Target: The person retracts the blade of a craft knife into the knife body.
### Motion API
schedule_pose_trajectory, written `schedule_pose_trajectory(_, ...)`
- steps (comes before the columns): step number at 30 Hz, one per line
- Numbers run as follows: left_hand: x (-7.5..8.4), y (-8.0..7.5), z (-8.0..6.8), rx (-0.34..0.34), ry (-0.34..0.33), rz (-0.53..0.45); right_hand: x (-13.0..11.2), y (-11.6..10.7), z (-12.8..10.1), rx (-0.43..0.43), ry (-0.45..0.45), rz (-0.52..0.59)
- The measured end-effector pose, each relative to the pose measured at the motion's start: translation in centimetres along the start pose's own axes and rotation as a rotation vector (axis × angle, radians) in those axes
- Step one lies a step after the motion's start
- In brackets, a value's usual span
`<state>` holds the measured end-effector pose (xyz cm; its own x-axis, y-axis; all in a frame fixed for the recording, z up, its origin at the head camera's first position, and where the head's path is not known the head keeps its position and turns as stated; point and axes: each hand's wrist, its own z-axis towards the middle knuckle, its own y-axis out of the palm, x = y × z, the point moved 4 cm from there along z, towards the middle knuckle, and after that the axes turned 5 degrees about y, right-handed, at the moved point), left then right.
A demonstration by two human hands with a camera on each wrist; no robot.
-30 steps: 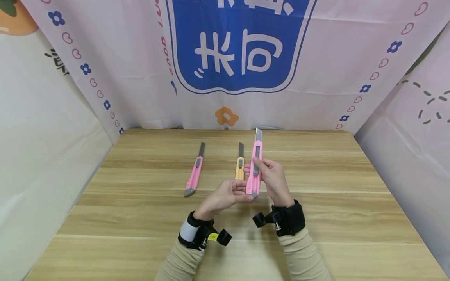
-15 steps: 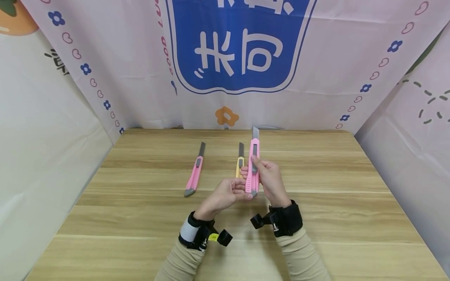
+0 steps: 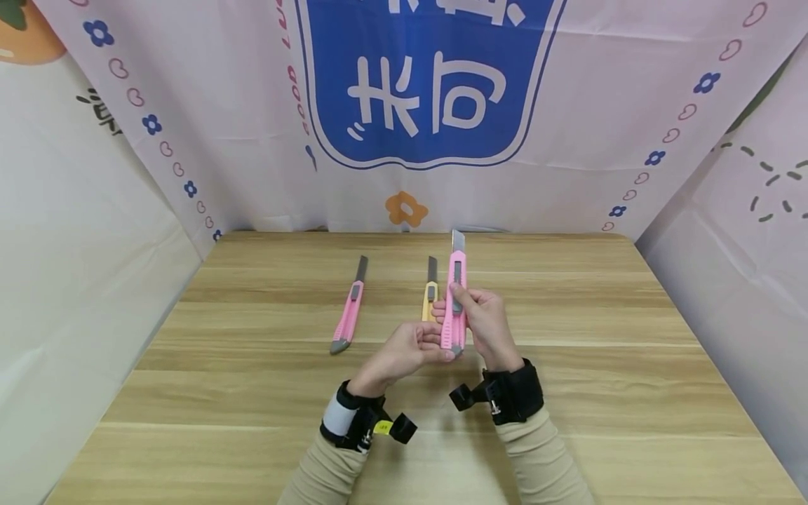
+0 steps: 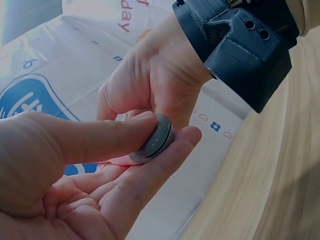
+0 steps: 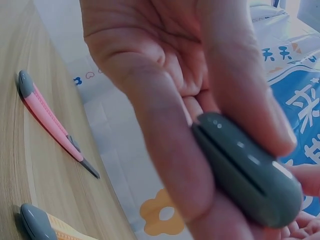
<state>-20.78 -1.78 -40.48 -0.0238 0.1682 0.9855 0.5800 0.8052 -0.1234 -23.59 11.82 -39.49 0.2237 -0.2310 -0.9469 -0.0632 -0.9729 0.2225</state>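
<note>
Left hand [image 3: 404, 349] pinches a slim pink plastic utility knife [image 3: 454, 322] by its grey end [image 4: 156, 141] | right hand [image 3: 487, 321] grips mid-body, silver blade [image 3: 458, 241] out!

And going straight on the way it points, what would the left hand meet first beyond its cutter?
Likely the right hand, just past the held pink cutter, though depth is unclear.
</note>
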Motion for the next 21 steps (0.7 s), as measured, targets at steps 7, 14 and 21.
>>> schedule_pose_trajectory(7,0.0,-0.17,-0.01,0.008,-0.014,-0.005,-0.08,0.23,0.02,-0.016,-0.001,-0.002)
schedule_pose_trajectory(14,-0.01,-0.14,0.0,-0.012,0.002,0.004,-0.07,0.21,-0.04,-0.026,0.002,0.013)
schedule_pose_trajectory(21,0.02,-0.12,-0.04,-0.015,0.003,-0.024,-0.02,0.24,-0.06,-0.019,-0.006,0.002)
